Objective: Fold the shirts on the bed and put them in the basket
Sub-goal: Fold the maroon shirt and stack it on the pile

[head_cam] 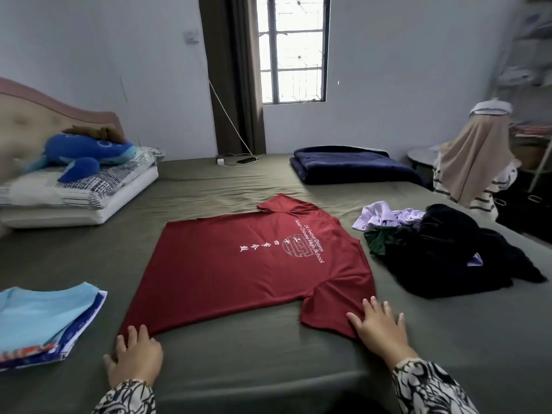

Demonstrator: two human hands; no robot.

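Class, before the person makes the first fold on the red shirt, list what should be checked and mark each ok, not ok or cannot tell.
1. Red shirt spread flat on the bed: ok.
2. Left hand on the shirt's near hem corner: ok.
3. Right hand resting flat on the near sleeve: ok.
4. Far sleeve lying smooth: not ok, it looks partly turned under.
5. Pile of unfolded clothes apart from the shirt: ok.
6. Basket within reach: cannot tell, none is in view.

left grip (136,358), right grip (378,325) apparently flat
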